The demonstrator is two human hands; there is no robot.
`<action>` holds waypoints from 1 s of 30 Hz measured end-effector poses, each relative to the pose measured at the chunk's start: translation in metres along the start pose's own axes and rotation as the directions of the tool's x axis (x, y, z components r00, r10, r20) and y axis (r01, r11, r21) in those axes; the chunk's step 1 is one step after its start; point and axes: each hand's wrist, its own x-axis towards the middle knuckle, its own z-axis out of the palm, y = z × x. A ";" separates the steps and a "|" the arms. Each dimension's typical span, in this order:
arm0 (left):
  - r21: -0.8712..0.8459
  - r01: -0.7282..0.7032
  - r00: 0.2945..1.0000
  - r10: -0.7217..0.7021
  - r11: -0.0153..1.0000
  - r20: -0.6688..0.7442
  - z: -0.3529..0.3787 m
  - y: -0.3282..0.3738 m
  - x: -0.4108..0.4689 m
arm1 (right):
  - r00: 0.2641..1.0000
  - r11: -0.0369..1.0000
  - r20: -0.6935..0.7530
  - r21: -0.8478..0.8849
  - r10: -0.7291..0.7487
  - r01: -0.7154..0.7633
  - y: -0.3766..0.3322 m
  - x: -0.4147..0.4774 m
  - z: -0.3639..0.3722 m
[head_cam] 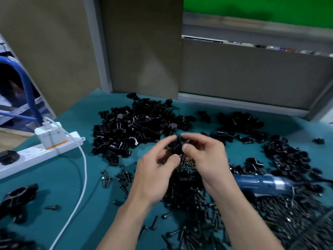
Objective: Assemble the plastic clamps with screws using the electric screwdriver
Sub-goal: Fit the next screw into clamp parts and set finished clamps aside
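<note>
Midway between the side edges of the bench point(97, 204), my left hand point(156, 170) and right hand point(203, 159) pinch what appears to be one clamp point(178, 147); the electric screwdriver point(261, 184) lies toward the right edge.

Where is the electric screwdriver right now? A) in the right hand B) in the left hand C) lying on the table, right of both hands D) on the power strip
C: the blue screwdriver lies among screws on the table, while the left hand and right hand hold a black clamp.
</note>
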 end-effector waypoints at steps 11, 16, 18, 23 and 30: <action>-0.407 0.229 0.964 -0.148 0.884 0.223 0.037 0.000 -0.027 | 0.989 0.981 -0.061 0.150 0.135 -0.125 0.021 -0.075 -0.028; -0.554 0.302 0.951 -0.208 0.776 0.227 0.048 0.002 -0.029 | 0.988 0.976 -0.140 -0.197 0.062 -0.089 0.018 -0.078 -0.033; -0.603 0.332 0.942 -0.224 0.725 0.249 0.049 0.002 -0.029 | 0.982 0.950 -0.189 -0.302 0.023 -0.080 0.016 -0.083 -0.027; -0.580 0.282 0.955 -0.163 0.764 0.249 0.045 -0.002 -0.028 | 0.972 0.917 -0.224 -0.399 -0.077 -0.020 0.022 -0.088 -0.017; -0.295 0.044 0.987 0.004 0.955 0.162 0.051 0.003 -0.034 | 0.858 0.894 -0.310 -0.325 -0.410 0.309 0.027 -0.091 -0.014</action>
